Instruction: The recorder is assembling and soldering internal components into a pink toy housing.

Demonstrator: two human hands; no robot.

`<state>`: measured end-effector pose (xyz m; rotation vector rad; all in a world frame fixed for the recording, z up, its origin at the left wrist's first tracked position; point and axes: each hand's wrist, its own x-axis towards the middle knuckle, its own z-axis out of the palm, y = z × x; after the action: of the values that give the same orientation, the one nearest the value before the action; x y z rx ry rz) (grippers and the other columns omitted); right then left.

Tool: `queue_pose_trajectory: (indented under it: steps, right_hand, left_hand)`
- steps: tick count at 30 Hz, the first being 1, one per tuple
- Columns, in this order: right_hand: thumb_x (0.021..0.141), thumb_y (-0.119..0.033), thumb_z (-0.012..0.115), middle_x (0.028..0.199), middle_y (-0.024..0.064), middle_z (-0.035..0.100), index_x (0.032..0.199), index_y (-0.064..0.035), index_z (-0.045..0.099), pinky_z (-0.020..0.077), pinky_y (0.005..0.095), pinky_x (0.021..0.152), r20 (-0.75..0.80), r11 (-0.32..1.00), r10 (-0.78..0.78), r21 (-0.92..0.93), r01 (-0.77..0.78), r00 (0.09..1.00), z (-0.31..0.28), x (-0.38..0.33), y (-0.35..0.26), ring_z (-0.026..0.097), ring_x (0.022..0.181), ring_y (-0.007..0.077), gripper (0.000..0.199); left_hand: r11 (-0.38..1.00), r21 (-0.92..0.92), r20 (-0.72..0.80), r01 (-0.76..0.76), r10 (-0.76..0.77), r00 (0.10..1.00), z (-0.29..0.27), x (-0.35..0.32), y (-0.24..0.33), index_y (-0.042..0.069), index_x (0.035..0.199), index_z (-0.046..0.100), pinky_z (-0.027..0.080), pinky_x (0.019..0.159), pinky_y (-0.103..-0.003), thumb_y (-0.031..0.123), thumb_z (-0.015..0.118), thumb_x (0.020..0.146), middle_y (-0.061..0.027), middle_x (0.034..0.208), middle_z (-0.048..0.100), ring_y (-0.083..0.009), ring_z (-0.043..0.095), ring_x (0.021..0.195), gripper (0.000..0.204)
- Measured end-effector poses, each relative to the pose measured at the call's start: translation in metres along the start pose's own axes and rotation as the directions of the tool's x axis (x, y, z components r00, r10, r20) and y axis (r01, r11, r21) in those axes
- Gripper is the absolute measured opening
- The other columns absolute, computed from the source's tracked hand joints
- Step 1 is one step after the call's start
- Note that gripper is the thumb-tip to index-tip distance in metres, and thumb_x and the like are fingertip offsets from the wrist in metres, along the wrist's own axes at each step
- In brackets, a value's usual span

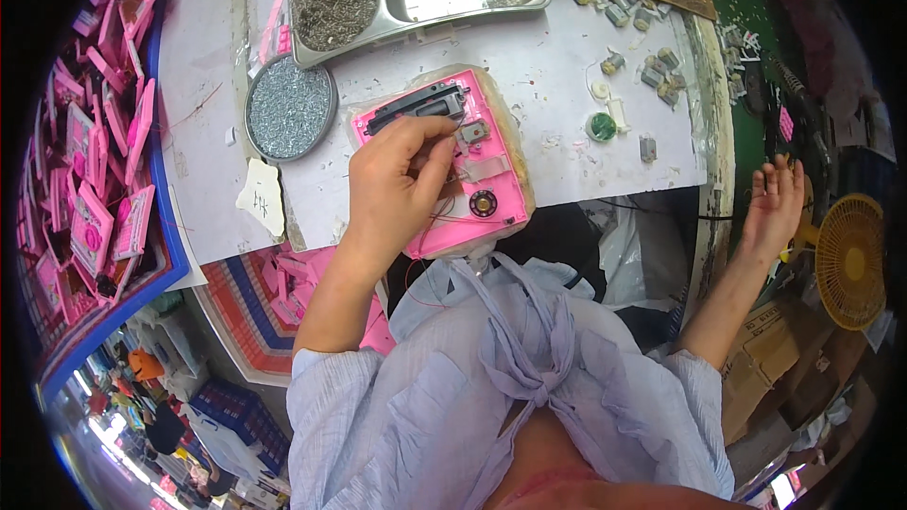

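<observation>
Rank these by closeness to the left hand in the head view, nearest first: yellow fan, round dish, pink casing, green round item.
Nearest to the left hand first:
1. Pink casing: directly beneath the fingers.
2. Round dish: just to the hand's left.
3. Green round item: right, past the casing.
4. Yellow fan: far right.

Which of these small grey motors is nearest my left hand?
The motor on the pink casing, beside your left hand; the other motors lie off it, farther right.
</observation>
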<state>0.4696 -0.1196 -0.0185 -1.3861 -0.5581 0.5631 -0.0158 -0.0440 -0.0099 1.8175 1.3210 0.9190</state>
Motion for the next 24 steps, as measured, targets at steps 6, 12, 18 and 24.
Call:
queue_pose_trajectory:
  steps: [6, 12, 18, 24]
  right_hand:
    - [0.1, -0.016, 0.067, 0.104, 0.0101, 0.066, 0.138, -0.001, 0.052, 0.0508, 0.0304, 0.071, -0.18, 0.987, -0.118, 0.084, 0.135, 0.977, -0.025, 0.093, 0.016, 0.058, 0.076, 0.0162, 0.043]
    - [0.102, -0.019, 0.061, 0.092, 0.0142, 0.069, 0.119, 0.0003, 0.067, 0.055, 0.0321, 0.072, -0.245, 0.985, -0.17, -0.065, 0.159, 0.955, -0.012, 0.107, -0.012, 0.063, 0.076, 0.0175, 0.026]
    - [0.099, -0.015, 0.066, 0.105, 0.0178, 0.068, 0.119, -0.0025, 0.06, 0.0582, 0.0321, 0.075, 0.017, 0.917, -0.267, 0.313, 0.249, 0.963, -0.051, 0.011, -0.01, 0.063, 0.085, 0.0199, 0.024]
    - [0.092, -0.002, 0.067, 0.107, 0.0106, 0.07, 0.129, -0.0001, 0.065, 0.0563, 0.0348, 0.086, 0.767, 0.992, -0.127, 0.115, 0.061, 0.629, 0.182, -0.126, 0.009, 0.071, 0.09, 0.0212, 0.037]
  left_hand:
    - [0.965, 0.167, 0.023, -0.203, 0.202, 0.979, 0.004, 0.003, -0.004, 0.001, 0.101, 0.072, 0.056, 0.061, -0.031, 0.003, 0.072, 0.091, -0.0106, 0.086, 0.07, -0.019, 0.07, 0.068, 0.01]
    - [0.999, 0.016, -0.021, -0.045, 0.045, 0.999, 0.008, -0.001, -0.003, -0.001, 0.1, 0.071, 0.058, 0.06, -0.028, 0.001, 0.071, 0.092, -0.0109, 0.086, 0.071, -0.0177, 0.071, 0.069, 0.009]
    - [0.986, -0.141, -0.014, 0.093, -0.096, 0.995, 0.005, -0.006, -0.004, -0.003, 0.098, 0.072, 0.058, 0.06, -0.026, 0.0, 0.071, 0.092, -0.0102, 0.087, 0.072, -0.0139, 0.073, 0.069, 0.007]
    - [0.963, -0.235, -0.004, 0.129, -0.134, 0.991, 0.006, -0.006, -0.014, -0.003, 0.1, 0.072, 0.058, 0.061, -0.025, 0.001, 0.072, 0.092, -0.009, 0.086, 0.072, -0.0132, 0.073, 0.071, 0.009]
